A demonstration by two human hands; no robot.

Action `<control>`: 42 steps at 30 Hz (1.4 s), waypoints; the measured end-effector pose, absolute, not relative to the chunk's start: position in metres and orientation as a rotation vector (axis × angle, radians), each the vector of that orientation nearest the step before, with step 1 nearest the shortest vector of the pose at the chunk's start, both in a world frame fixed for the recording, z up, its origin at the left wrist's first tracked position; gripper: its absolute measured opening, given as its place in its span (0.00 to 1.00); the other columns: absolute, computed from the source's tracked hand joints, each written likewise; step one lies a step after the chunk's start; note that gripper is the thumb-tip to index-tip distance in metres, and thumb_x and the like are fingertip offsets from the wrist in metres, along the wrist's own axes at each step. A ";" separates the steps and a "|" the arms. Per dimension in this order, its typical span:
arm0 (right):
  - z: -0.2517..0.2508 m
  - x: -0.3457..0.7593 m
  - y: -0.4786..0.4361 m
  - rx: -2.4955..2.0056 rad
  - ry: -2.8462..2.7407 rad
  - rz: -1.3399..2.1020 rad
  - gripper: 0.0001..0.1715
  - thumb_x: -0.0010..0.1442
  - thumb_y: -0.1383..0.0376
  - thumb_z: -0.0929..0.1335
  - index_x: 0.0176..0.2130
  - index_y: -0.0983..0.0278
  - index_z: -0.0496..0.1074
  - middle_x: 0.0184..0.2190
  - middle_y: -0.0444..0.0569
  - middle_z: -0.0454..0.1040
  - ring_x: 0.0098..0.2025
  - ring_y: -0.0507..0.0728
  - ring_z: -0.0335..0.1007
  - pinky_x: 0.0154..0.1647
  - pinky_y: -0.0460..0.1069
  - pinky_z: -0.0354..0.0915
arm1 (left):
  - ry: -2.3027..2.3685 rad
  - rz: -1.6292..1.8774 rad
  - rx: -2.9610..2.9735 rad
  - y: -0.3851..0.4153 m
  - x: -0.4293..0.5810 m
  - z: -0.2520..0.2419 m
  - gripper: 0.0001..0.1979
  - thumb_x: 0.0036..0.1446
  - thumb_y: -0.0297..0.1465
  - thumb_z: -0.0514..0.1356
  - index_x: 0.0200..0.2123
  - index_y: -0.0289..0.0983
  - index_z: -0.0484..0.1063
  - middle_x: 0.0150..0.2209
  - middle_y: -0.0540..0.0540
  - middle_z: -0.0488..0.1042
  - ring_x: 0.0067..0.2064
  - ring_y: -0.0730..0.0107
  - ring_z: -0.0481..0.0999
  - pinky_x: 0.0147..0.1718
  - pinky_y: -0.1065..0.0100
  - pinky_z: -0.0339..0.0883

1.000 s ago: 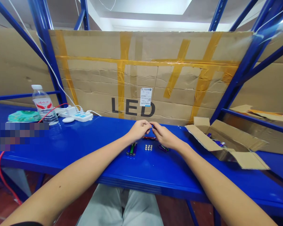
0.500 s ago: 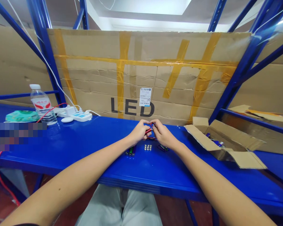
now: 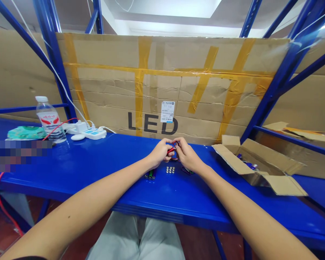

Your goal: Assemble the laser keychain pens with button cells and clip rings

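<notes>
Over the middle of the table, my left hand (image 3: 161, 153) is closed around a slim red tube (image 3: 171, 150) that looks like a mini flashlight. My right hand (image 3: 186, 154) meets it fingertip to fingertip, pinching a small red loop (image 3: 175, 143) at the tube's far end; the fingers partly hide how the two join. Below the hands, small silver button cells (image 3: 170, 169) stand in rows. Several green and dark tubes (image 3: 150, 175) lie beneath my left wrist. Green and dark carabiner-like clips (image 3: 187, 170) lie under my right wrist, and another red piece (image 3: 174, 159) rests behind the cells.
An open cardboard box (image 3: 256, 164) with blue-purple pieces (image 3: 249, 164) stands at right. To the left are a water bottle (image 3: 51, 121), a green packet (image 3: 26, 132) and a white power strip (image 3: 93, 133). A tall cardboard sheet (image 3: 111, 90) backs the blue table (image 3: 97, 159).
Both hands stay in nearly the same place, with the red tube turned very slightly between them. The whole view has shifted a little.
</notes>
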State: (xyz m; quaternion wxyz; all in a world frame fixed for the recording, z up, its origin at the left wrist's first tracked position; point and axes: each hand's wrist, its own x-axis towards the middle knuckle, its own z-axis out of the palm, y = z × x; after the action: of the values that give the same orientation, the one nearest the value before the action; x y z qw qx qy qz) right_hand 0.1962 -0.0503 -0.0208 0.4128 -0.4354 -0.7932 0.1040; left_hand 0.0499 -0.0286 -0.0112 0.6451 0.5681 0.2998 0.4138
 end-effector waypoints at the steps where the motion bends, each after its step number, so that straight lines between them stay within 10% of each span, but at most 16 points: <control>1: -0.020 0.196 -0.051 -1.099 -1.998 0.275 0.11 0.66 0.64 0.55 0.47 0.63 0.58 0.39 0.52 0.70 0.39 0.56 0.68 0.39 0.49 0.62 | 0.686 0.941 1.283 -0.029 0.050 -0.011 0.13 0.49 0.22 0.51 0.39 0.39 0.58 0.15 0.58 0.58 0.11 0.83 0.50 0.15 0.79 0.39; 27: -0.014 0.214 -0.046 -1.213 -2.153 0.139 0.10 0.65 0.68 0.55 0.45 0.62 0.60 0.39 0.54 0.73 0.39 0.58 0.69 0.39 0.51 0.61 | 0.746 0.928 1.362 -0.020 0.042 -0.003 0.07 0.58 0.21 0.49 0.36 0.37 0.61 0.16 0.55 0.63 0.11 0.83 0.50 0.15 0.76 0.38; 42: -0.011 0.227 -0.044 -1.260 -2.136 0.103 0.13 0.62 0.68 0.59 0.47 0.61 0.62 0.36 0.50 0.75 0.36 0.58 0.70 0.38 0.51 0.60 | 0.789 1.159 1.575 -0.005 0.031 -0.008 0.02 0.58 0.24 0.59 0.33 0.33 0.68 0.20 0.51 0.70 0.19 0.78 0.67 0.18 0.74 0.61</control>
State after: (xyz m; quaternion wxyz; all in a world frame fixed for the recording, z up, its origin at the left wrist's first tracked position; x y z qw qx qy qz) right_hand 0.2265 -0.0437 -0.0113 0.3241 -0.4802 -0.8141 0.0393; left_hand 0.0311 -0.0048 -0.0085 0.4937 0.6497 0.3252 0.4780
